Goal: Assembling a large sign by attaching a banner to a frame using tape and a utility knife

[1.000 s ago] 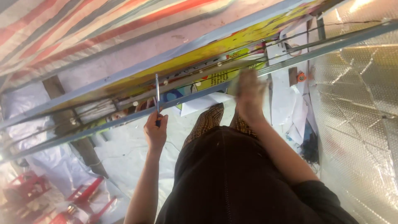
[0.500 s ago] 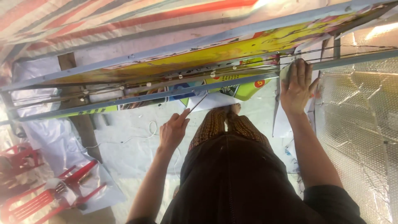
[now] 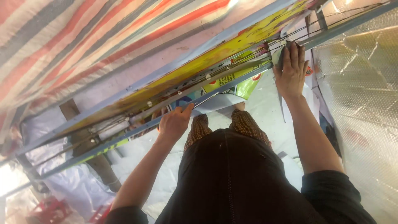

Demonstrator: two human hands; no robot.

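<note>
- Striped tarp (image 3: 83, 45), red, white and grey bands, fills the frame from 9 to 12 o'clock.
- Wooden post (image 3: 89, 153) at 8 o'clock, standing behind the frame's lower rail; red plastic stools (image 3: 54, 209) at 7 o'clock, partly cut off by the edge.
- Long blue-grey metal frame (image 3: 124, 137) runs diagonally from 8 o'clock up to 2 o'clock. Yellow printed sheet (image 3: 199, 66) is stretched inside it, with thin wires and small screws along the rails.
- Left hand (image 3: 174, 122) just left of centre, curled shut around a thin metal tool (image 3: 205, 101), thumb on top. Tool tip points to 2 o'clock and sits at the lower rail; what kind of tool it is, cannot tell.
- Person's dark top and patterned trousers (image 3: 242, 124) run from centre down to 6 o'clock, above white sheeting (image 3: 161, 174) on the ground.
- Right hand (image 3: 290, 70) at 1 o'clock, fingers flat and spread, palm pressed on the frame's lower rail near its right end. It presses, not wraps; a dark edge shows under the fingers, cannot tell what.
- Silver bubble foil (image 3: 360, 91) covers the right side from 2 to 5 o'clock, just beside the frame's end.
</note>
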